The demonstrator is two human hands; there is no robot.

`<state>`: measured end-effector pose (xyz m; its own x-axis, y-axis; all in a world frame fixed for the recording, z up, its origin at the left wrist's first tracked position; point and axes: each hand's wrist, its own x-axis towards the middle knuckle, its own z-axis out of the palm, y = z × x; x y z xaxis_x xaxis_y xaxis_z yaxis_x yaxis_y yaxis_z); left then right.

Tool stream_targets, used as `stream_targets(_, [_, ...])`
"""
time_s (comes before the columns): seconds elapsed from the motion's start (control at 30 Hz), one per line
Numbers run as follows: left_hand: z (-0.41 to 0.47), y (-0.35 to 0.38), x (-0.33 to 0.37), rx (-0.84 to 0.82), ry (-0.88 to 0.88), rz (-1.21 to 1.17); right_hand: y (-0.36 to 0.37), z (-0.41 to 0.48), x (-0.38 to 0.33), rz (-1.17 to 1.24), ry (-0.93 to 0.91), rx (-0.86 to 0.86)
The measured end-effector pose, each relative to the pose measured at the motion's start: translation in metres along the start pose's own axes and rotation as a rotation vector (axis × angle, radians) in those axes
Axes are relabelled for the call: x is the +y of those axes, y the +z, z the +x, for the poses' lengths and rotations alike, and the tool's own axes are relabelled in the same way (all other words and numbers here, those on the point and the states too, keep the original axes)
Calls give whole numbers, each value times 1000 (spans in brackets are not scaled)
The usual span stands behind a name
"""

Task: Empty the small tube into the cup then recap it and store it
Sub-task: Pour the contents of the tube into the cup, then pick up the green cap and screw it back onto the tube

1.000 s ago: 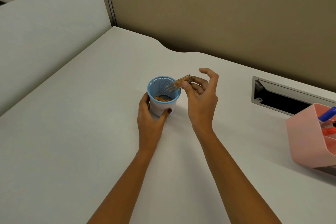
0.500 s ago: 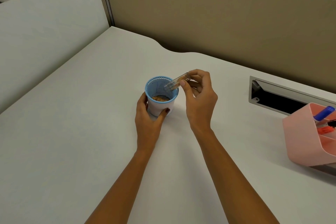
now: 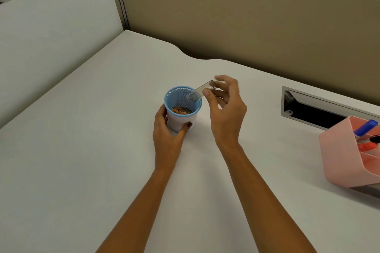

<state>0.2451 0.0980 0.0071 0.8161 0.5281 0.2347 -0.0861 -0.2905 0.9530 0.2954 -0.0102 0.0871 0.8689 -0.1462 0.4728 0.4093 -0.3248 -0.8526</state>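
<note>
The right hand [image 3: 225,109] is pinching the clear tube [image 3: 198,93] between thumb and fingers, its other fingers spread loose, and is tilting the open mouth down over the cup's [image 3: 182,116] rim at 3 o'clock. The tube is looking empty; orange flakes [image 3: 181,110] are lying in the cup. The left hand [image 3: 167,129] is curling closed around the cup's base on the desk [image 3: 82,129].

Risks, as judged: the tube's mouth knocking the light cup over; the smooth tube slipping from the pinch. No cap is showing. The pink organiser [image 3: 345,160] is sitting at 4 o'clock, well apart.
</note>
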Motion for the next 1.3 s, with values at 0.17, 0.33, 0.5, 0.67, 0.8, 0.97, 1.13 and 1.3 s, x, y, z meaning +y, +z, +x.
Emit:
stream_targets(0.17, [0, 0, -2, -1, -5, 4, 1, -1, 0, 16, 20, -12])
stream_targets(0.33, [0, 0, -2, -10, -4, -13, -3, -3, -8, 182, 189, 72])
stream_targets(0.5, [-3, -7, 4, 29, -29, -73, -21, -11, -16, 283, 335, 149])
stream_targets(0.67, [-21, -13, 13, 110, -103, -104, -53, -30, -24, 341, 408, 210])
stream_targets(0.8, [-56, -19, 23, 52, -150, 12, -87, -58, -29, 353, 464, 241])
stream_targets(0.97, [-109, -32, 40, -126, -179, 62, -127, -105, -31, 344, 525, 296])
stream_targets(1.13, [-169, -50, 61, -383, -150, 109, -160, -151, -31, 360, 620, 352])
stream_targets(1.3, [-216, -63, 78, -648, -135, 154, -181, -193, -29, 357, 728, 381])
